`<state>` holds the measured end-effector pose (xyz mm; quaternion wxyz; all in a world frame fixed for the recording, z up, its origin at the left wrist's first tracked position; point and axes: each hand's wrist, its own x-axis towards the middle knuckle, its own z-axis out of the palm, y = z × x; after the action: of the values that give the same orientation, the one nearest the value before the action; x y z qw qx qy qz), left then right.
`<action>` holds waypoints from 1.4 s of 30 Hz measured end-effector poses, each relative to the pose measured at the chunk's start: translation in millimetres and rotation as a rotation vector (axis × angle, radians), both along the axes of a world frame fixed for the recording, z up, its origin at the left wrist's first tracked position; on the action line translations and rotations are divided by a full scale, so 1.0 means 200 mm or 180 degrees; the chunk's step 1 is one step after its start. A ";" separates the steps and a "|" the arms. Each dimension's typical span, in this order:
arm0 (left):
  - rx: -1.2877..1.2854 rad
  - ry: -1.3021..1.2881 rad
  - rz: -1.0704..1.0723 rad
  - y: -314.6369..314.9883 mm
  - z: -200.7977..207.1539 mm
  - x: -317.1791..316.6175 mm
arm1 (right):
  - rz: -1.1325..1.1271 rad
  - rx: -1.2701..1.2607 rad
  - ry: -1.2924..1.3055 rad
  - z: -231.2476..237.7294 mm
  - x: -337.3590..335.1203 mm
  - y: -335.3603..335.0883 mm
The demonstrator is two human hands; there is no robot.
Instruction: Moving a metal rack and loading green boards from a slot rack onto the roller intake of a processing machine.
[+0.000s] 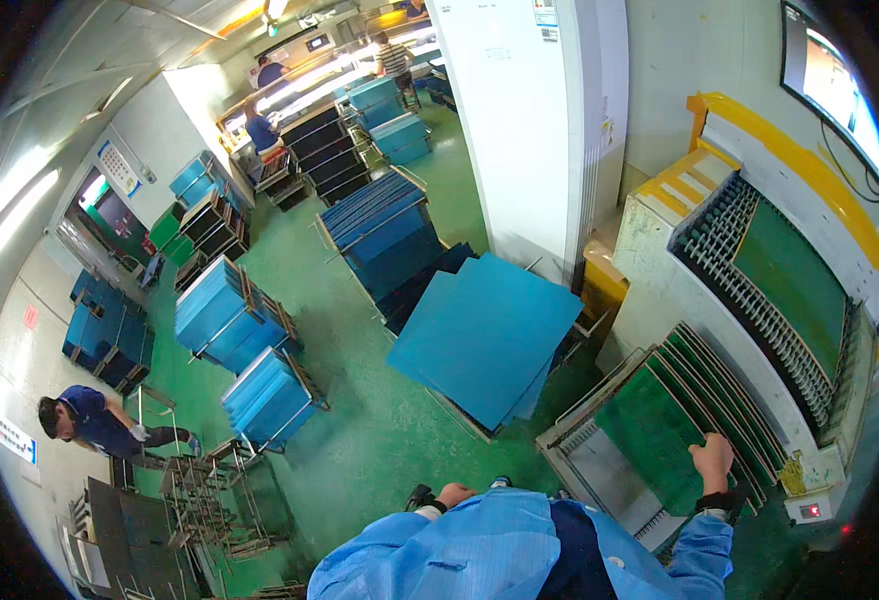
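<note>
Blue work-coat fabric (pixel 439 555) is filling the lower edge of the frame. Just beyond it, at lower centre, the left hand (pixel 454 495) is curling; whether its fingers are holding anything cannot be told. Well apart from it, at lower right, the right hand (pixel 711 462) is bending its fingers at the edge of a green panel (pixel 649 430), but whether they are clamped on it cannot be told. That panel is leaning in a pale-based rack (pixel 609 470), with more green panels (pixel 734 390) standing to its right. Near the centre, loose blue panels (pixel 489 330) are lying fanned out, overlapping, and a rack of blue sheets (pixel 384 225) is standing behind them. At right, a roller machine (pixel 749 315) is bearing a green sheet (pixel 794 285). At lower left, a co-worker (pixel 94 420) in dark blue is leaning forward near bare metal frames (pixel 204 495). Toward upper centre, a tall white cabinet (pixel 514 120) is rising; farther off, at upper left, people (pixel 394 60) are staying beside brightly lit benches (pixel 304 80).
</note>
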<state>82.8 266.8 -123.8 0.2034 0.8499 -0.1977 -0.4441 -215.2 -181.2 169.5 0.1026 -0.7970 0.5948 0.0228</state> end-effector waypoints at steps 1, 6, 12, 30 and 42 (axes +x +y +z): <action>0.0014 -0.0066 -0.0042 0.00 -0.01 0.00 | 0.0007 -0.0016 -0.0005 -0.01 0.00 -0.01; 0.0002 0.0024 0.0026 -0.02 0.03 0.00 | -0.0037 -0.0009 0.0017 -0.02 0.00 -0.02; 0.0053 0.0008 -0.0002 -0.05 0.11 0.00 | -0.0009 -0.0038 0.0046 0.01 0.01 -0.01; -0.0116 0.0014 0.0121 -0.04 0.07 0.00 | -0.0028 0.0061 0.0120 0.05 0.03 0.01; -0.0060 0.0087 0.0021 -0.05 0.08 0.02 | -0.0194 0.0198 0.0073 0.03 0.03 0.00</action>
<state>86.8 257.1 -108.0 0.2156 0.8424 -0.1963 -0.4531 -209.5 -182.0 175.3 0.1211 -0.7746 0.6189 0.0473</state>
